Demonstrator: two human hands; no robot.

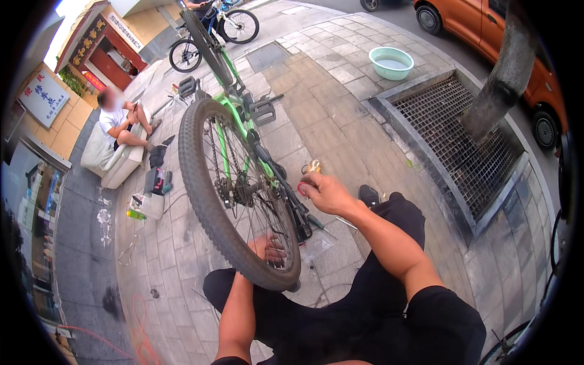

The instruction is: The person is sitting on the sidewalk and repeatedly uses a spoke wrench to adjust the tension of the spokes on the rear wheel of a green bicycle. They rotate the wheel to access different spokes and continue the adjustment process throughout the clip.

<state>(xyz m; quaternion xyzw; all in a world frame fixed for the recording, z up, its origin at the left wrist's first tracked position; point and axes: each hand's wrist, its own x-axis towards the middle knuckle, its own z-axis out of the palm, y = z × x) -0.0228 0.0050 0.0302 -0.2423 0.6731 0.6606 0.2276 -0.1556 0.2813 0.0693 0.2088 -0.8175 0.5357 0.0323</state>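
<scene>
A green-framed bicycle (226,103) stands upside down before me, its knobbly-tyred wheel (198,182) nearest. My left hand (267,250) is at the low, near part of this wheel, partly hidden by tyre and spokes. Its fingers look curled around the rim and spokes. To the right of the wheel, my right hand (325,191) pinches a small red ring-shaped piece (302,189), held apart from the spokes. Just beyond those fingers shows a small yellowish object (312,166); whether the hand touches it I cannot tell.
A pale green basin (391,64) stands far right, near a metal tree grate (456,140) and trunk (502,85). At left, a person (118,118) sits on a pale sofa (115,161), with a toolbox (157,181) nearby. A red hose (143,340) lies lower left; an orange car (486,36) stands beyond.
</scene>
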